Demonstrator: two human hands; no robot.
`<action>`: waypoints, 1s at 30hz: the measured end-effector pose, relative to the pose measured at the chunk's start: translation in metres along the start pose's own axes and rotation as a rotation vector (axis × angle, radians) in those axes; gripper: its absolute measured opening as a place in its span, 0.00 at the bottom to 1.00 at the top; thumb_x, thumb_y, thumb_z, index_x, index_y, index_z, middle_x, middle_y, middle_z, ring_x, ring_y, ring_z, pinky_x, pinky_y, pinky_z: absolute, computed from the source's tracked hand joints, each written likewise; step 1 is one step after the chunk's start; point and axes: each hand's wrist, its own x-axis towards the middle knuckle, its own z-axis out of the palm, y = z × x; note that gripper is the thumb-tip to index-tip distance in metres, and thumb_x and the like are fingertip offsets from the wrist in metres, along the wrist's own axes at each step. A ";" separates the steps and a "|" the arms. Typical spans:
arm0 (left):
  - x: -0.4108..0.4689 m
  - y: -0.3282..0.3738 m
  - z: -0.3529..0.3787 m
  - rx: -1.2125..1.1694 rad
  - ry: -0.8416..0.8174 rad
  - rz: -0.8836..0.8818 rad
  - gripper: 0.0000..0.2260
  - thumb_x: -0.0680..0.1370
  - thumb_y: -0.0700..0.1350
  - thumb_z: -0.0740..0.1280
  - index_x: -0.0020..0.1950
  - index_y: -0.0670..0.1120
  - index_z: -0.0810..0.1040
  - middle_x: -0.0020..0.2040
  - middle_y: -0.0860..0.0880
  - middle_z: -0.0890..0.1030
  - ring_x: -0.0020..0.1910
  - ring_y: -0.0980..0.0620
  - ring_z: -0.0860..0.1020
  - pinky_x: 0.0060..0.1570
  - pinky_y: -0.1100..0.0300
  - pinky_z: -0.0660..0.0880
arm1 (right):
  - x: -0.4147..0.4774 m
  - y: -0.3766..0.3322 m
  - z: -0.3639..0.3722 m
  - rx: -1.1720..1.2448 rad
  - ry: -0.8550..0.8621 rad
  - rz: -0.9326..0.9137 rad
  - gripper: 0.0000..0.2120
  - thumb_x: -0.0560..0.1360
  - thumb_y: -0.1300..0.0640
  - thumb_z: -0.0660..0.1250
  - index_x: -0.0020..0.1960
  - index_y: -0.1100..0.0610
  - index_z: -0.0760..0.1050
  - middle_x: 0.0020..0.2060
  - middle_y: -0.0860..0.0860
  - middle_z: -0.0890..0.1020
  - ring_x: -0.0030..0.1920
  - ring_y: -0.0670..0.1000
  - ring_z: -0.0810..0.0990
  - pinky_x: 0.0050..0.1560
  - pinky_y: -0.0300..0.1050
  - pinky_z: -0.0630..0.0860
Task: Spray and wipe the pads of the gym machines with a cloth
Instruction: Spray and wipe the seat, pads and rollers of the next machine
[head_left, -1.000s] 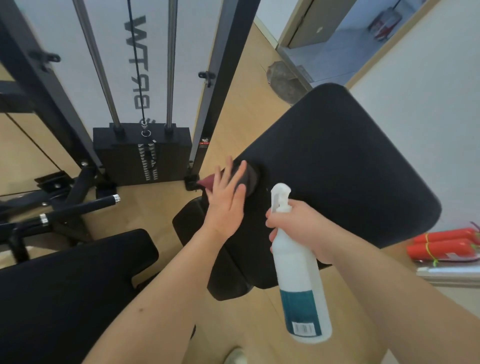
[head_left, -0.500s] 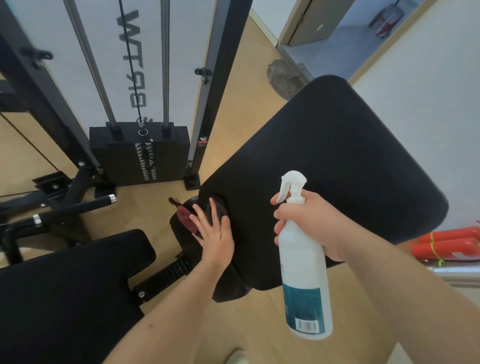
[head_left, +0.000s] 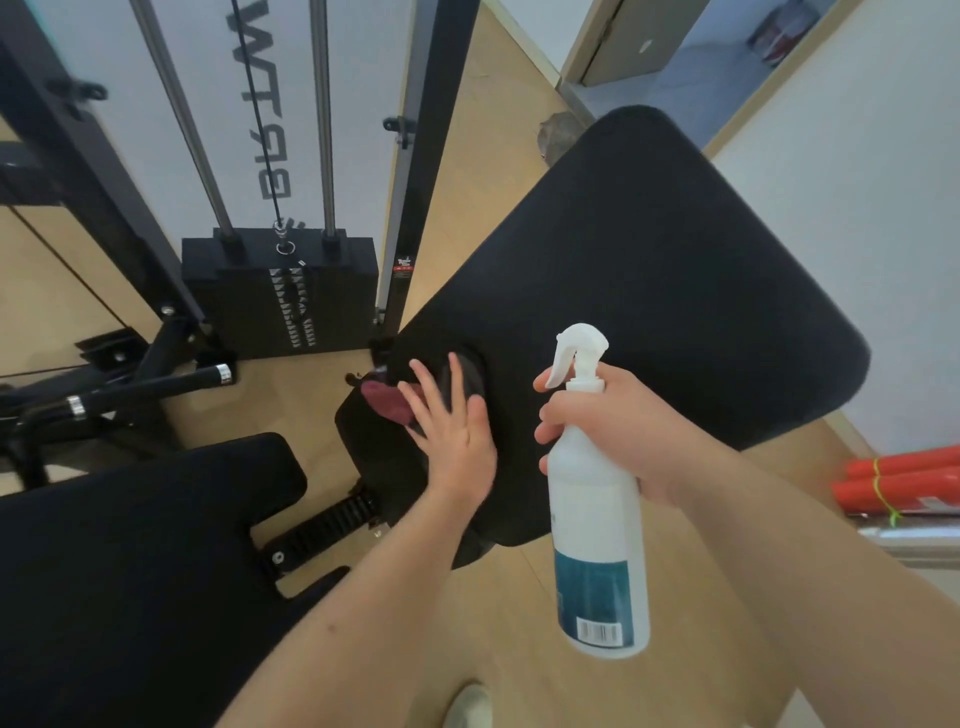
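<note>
Head view: flat left hand (head_left: 457, 436) presses cloth (head_left: 387, 402) on pad (head_left: 649, 291) near weight stack (head_left: 280, 301), right hand (head_left: 618, 431) grips bottle (head_left: 597, 545).

Dark lettering, only a W and T legible, runs up the white panel (head_left: 363, 104) behind the weight stack (head_left: 249, 301); the spray bottle (head_left: 597, 519) carries a barcode (head_left: 600, 632), digits unreadable.

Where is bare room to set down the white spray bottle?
The black bench pad at lower left is bare, as is the wooden floor between it and the black weight stack. Crowded: where the left hand presses the dark red cloth.
</note>
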 end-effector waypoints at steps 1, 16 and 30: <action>-0.020 -0.004 0.010 0.002 -0.015 0.000 0.25 0.85 0.56 0.43 0.80 0.66 0.36 0.79 0.57 0.26 0.78 0.49 0.26 0.77 0.34 0.36 | -0.002 0.003 0.000 -0.001 -0.007 -0.009 0.13 0.74 0.57 0.71 0.55 0.44 0.78 0.43 0.53 0.87 0.48 0.59 0.88 0.55 0.65 0.83; 0.024 0.000 -0.002 -0.094 0.071 -0.254 0.24 0.87 0.52 0.45 0.83 0.58 0.44 0.83 0.51 0.33 0.81 0.43 0.32 0.76 0.30 0.44 | -0.016 0.027 -0.012 0.039 -0.030 -0.023 0.14 0.75 0.63 0.70 0.57 0.48 0.78 0.44 0.56 0.85 0.37 0.55 0.87 0.42 0.53 0.85; -0.106 0.008 0.057 -0.029 -0.057 -0.006 0.25 0.82 0.57 0.44 0.72 0.74 0.34 0.76 0.65 0.24 0.75 0.57 0.23 0.76 0.33 0.33 | -0.041 0.039 -0.042 0.034 0.004 -0.060 0.14 0.68 0.58 0.72 0.50 0.42 0.80 0.47 0.59 0.85 0.47 0.63 0.87 0.53 0.68 0.83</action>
